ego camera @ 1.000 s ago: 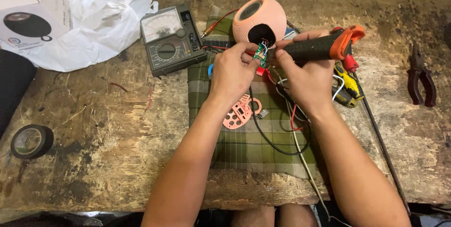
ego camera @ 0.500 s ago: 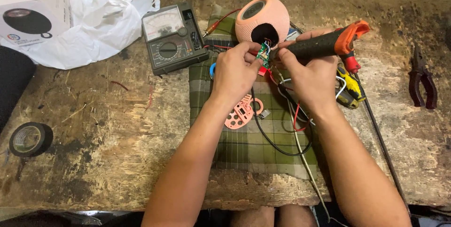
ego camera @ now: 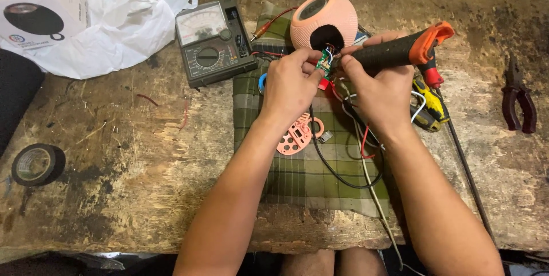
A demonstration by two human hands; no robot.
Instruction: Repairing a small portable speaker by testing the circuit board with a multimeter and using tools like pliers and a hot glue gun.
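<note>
While the left hand (ego camera: 291,84) pinches a small green circuit board (ego camera: 325,62) at the opened pink speaker (ego camera: 323,20) on the counter (ego camera: 114,167), the right hand (ego camera: 374,84) grips a soldering iron (ego camera: 400,50); its grille (ego camera: 297,134) lies detached, reassembly undone.

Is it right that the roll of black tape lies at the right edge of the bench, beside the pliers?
Not quite. The head view shows the roll of black tape at the left edge of the bench, far from the pliers, which lie at the right.
</note>
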